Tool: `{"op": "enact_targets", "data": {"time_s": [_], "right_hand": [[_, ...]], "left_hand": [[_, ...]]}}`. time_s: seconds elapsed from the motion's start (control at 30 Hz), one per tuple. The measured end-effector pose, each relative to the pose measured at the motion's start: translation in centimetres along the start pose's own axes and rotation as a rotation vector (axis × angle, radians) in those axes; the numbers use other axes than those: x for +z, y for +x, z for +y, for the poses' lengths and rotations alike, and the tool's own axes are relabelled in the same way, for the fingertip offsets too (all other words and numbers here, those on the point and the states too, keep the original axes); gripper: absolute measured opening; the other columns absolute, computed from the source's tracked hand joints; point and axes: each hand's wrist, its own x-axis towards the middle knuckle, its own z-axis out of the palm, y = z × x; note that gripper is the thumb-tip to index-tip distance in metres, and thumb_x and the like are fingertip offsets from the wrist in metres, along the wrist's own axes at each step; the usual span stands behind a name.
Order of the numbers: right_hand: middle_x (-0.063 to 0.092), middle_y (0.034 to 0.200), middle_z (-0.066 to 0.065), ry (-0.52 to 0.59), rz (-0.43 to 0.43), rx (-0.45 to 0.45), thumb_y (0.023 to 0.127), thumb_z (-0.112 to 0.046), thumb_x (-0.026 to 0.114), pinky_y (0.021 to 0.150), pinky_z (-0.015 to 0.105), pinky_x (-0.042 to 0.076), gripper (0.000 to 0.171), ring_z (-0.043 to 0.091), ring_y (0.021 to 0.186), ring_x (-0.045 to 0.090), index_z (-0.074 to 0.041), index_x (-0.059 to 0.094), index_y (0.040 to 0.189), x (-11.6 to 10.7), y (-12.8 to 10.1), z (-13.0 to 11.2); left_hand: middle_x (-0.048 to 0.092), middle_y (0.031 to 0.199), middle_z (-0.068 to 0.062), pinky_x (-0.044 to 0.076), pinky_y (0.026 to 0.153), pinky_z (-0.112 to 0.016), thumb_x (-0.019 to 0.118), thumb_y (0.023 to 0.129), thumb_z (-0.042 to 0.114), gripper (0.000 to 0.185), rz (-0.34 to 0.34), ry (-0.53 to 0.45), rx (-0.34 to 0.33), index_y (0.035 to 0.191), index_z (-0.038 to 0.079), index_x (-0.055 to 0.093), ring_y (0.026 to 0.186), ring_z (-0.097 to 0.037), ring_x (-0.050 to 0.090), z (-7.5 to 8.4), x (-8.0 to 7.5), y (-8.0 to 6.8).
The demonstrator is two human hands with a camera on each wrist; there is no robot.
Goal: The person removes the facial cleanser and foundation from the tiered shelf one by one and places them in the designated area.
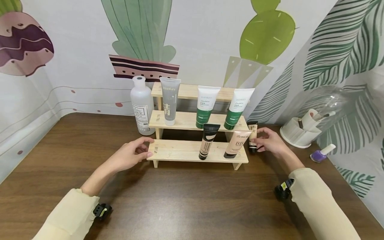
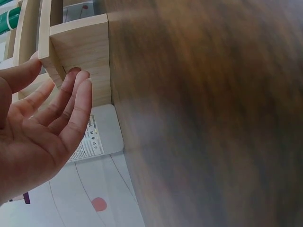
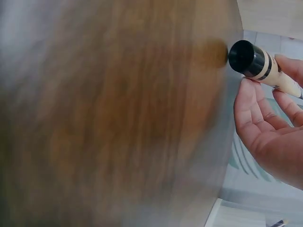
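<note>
I log two forearms (image 1: 97, 176) reaching forward, well apart, in cream fabric sleeves (image 1: 319, 200). Bare left hand (image 1: 130, 155): thumb (image 2: 21, 78) opposing bent fingers (image 2: 78, 111), gripping. Bare right hand (image 1: 273, 142): thumb and fingers (image 3: 244, 101) pinching, palm turned inward. Both wrists (image 1: 292, 160) exposed.

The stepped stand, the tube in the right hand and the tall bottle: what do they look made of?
Stepped stand: pale wood, matt and seemingly unvarnished; the grain shows. Tube: probably plastic, smooth and printed, its black cap faintly glossy. Tall bottle: likely plastic with a frosted finish, being cloudy and translucent, though glass can't be ruled out.
</note>
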Motion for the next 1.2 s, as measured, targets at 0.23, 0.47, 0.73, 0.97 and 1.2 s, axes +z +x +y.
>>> {"op": "enact_targets", "data": {"time_s": [0.23, 0.47, 0.73, 0.97, 1.2], "right_hand": [[0.056, 0.07, 0.002, -0.066, 0.076, 0.017, 0.087, -0.008, 0.06, 0.053, 0.03, 0.05, 0.047, 0.009, 0.056, 0.054, 0.011, 0.035, 0.123, 0.3, 1.1, 0.2], [0.055, 0.067, 0.0, -0.101, 0.136, 0.05, 0.087, -0.011, 0.06, 0.049, 0.026, 0.048, 0.05, 0.006, 0.052, 0.051, 0.012, 0.037, 0.125, 0.1, 1.6, 0.5], [0.051, 0.063, -0.001, -0.165, 0.151, 0.078, 0.087, -0.013, 0.059, 0.049, 0.024, 0.047, 0.049, 0.005, 0.051, 0.048, 0.011, 0.039, 0.124, -0.3, 1.8, 1.1], [0.055, 0.069, -0.003, -0.15, 0.142, 0.082, 0.088, -0.014, 0.06, 0.051, 0.025, 0.048, 0.049, 0.005, 0.054, 0.049, 0.011, 0.039, 0.125, -0.4, 1.8, 1.3], [0.056, 0.077, 0.0, -0.132, 0.13, 0.078, 0.088, -0.013, 0.059, 0.053, 0.026, 0.049, 0.05, 0.006, 0.057, 0.05, 0.011, 0.038, 0.127, -0.4, 1.4, 0.9]], "left_hand": [[0.064, 0.088, -0.007, 0.044, 0.063, -0.03, 0.062, 0.087, 0.012, 0.037, 0.0, 0.007, -0.009, 0.121, 0.004, 0.049, 0.075, -0.015, 0.059, 0.0, 0.0, 0.0], [0.063, 0.09, -0.009, 0.044, 0.059, -0.031, 0.061, 0.088, 0.013, 0.039, -0.014, -0.029, -0.019, 0.123, 0.003, 0.048, 0.073, -0.017, 0.058, 0.2, -0.1, 0.0], [0.063, 0.089, -0.008, 0.044, 0.061, -0.031, 0.062, 0.087, 0.011, 0.038, -0.013, -0.018, -0.026, 0.123, 0.005, 0.048, 0.074, -0.017, 0.058, 0.0, 0.0, 0.0], [0.063, 0.089, -0.009, 0.044, 0.061, -0.031, 0.061, 0.087, 0.011, 0.038, -0.016, -0.015, -0.028, 0.122, 0.004, 0.049, 0.074, -0.018, 0.058, 0.0, -0.1, 0.0], [0.064, 0.089, -0.009, 0.044, 0.061, -0.031, 0.061, 0.087, 0.012, 0.038, -0.015, -0.016, -0.02, 0.122, 0.004, 0.048, 0.074, -0.017, 0.059, 0.1, -0.1, 0.0]]}}
